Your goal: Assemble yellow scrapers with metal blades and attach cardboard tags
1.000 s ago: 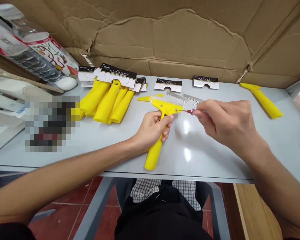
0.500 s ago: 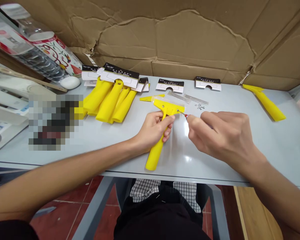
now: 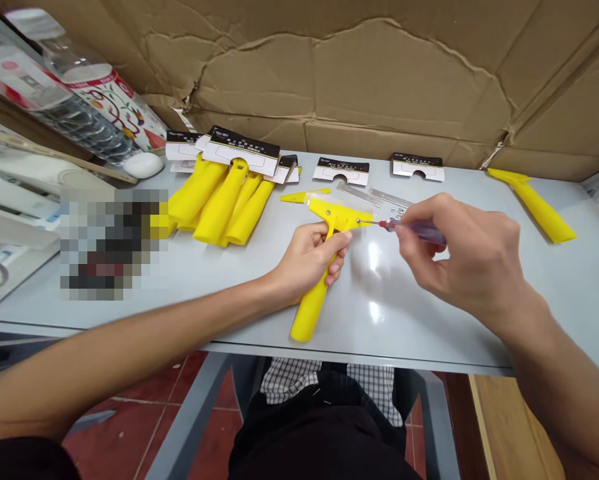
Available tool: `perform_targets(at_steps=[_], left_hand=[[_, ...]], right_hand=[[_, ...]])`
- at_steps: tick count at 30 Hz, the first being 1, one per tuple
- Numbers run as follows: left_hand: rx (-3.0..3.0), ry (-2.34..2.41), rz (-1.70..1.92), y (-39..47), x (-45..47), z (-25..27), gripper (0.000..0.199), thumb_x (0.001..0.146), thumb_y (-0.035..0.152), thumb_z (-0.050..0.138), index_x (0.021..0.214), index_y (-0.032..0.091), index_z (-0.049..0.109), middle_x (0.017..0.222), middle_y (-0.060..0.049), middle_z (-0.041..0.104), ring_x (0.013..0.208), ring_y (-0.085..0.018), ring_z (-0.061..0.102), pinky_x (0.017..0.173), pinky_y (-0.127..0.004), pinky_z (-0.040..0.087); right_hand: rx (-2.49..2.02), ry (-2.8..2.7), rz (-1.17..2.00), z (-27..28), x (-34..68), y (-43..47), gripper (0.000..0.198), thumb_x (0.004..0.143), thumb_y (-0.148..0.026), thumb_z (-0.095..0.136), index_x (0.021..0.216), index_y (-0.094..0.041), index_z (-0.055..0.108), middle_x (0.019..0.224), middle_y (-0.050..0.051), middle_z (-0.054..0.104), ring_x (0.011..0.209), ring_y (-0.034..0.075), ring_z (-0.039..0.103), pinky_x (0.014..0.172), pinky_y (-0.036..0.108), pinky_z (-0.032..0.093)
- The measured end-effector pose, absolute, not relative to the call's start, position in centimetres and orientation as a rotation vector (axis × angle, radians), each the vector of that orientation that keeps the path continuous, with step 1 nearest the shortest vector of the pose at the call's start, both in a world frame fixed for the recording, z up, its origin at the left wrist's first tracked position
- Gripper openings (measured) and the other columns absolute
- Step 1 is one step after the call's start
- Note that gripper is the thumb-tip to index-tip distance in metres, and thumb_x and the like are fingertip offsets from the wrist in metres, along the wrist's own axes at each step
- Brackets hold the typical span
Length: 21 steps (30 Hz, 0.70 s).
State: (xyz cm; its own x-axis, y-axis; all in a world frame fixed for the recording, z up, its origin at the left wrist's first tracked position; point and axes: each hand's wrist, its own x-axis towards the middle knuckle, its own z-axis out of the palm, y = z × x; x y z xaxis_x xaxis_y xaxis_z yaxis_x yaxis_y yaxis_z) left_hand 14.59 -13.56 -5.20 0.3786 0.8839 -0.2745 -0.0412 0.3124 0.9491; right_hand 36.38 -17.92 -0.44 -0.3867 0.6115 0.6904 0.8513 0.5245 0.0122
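My left hand is closed around the neck of a yellow plastic scraper, its wide head pointing away from me and its handle toward the table's front edge. Between the thumb and fingers of my right hand is a screwdriver with a clear purplish handle and a red collar. The screwdriver lies nearly flat, its tip at a small screw on the right side of the scraper head. Behind the head are a loose yellow piece and metal blades. Small hardware beside the blades is partly hidden by my right hand.
Several yellow scrapers with cardboard header cards lie piled at left. Two loose cards sit at the back, and another yellow handle lies at right. Bottles and a white egg-shaped object stand left; a cardboard wall closes the back.
My right hand has shifted right and swung the screwdriver lower, showing more of its handle. The left hand keeps the scraper in nearly the same place.
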Motion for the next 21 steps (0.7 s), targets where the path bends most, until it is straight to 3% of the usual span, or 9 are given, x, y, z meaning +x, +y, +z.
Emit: perform_targets(at_steps=[6,12,16,18,21], left_hand=[[1.071,1.013,0.749,-13.5,14.6,-5.0,0.037,0.094,0.03,0.077,0.068,0.021,0.053,0.047,0.006,0.048,0.037,-0.006,0.044,0.039,-0.02,0.035],[1.063,1.005,0.755,-13.6,14.6,-5.1,0.036,0.095,0.026,0.075,0.068,0.02,0.053,0.047,0.006,0.048,0.036,-0.006,0.044,0.039,-0.02,0.033],[1.066,0.992,0.759,-13.6,14.6,-5.0,0.036,0.094,0.024,0.075,0.067,0.02,0.053,0.047,0.006,0.048,0.036,-0.006,0.044,0.039,-0.02,0.033],[1.067,0.992,0.76,-13.6,14.6,-5.0,0.035,0.094,0.024,0.075,0.067,0.02,0.053,0.047,0.006,0.048,0.036,-0.006,0.044,0.039,-0.02,0.033],[1.068,0.994,0.755,-13.6,14.6,-5.0,0.036,0.094,0.026,0.076,0.067,0.02,0.053,0.047,0.006,0.048,0.036,-0.006,0.044,0.039,-0.02,0.033]], right_hand=[[-1.248,-2.047,-0.618,-0.6,37.5,-16.9,0.032,0.109,-0.038,0.057,0.083,-0.022,0.067,0.048,-0.005,0.051,0.042,0.014,0.047,0.047,0.032,0.026],[-1.238,-2.122,-0.544,-0.4,37.9,-16.7,0.028,0.108,-0.033,0.059,0.085,-0.02,0.067,0.057,-0.001,0.06,0.05,0.015,0.054,0.052,0.031,0.032],[-1.292,-2.08,-0.748,-0.7,38.3,-16.5,0.052,0.111,-0.045,0.057,0.064,-0.022,0.055,0.046,-0.003,0.042,0.044,0.013,0.031,0.05,0.033,0.017],[-1.389,-2.103,-0.746,-0.5,38.4,-16.6,0.051,0.11,-0.051,0.057,0.068,-0.022,0.059,0.047,-0.001,0.046,0.045,0.014,0.034,0.051,0.033,0.018],[-1.436,-2.176,-0.576,0.0,38.1,-17.2,0.029,0.107,-0.046,0.061,0.093,-0.022,0.069,0.063,0.003,0.065,0.053,0.019,0.053,0.054,0.035,0.027]])
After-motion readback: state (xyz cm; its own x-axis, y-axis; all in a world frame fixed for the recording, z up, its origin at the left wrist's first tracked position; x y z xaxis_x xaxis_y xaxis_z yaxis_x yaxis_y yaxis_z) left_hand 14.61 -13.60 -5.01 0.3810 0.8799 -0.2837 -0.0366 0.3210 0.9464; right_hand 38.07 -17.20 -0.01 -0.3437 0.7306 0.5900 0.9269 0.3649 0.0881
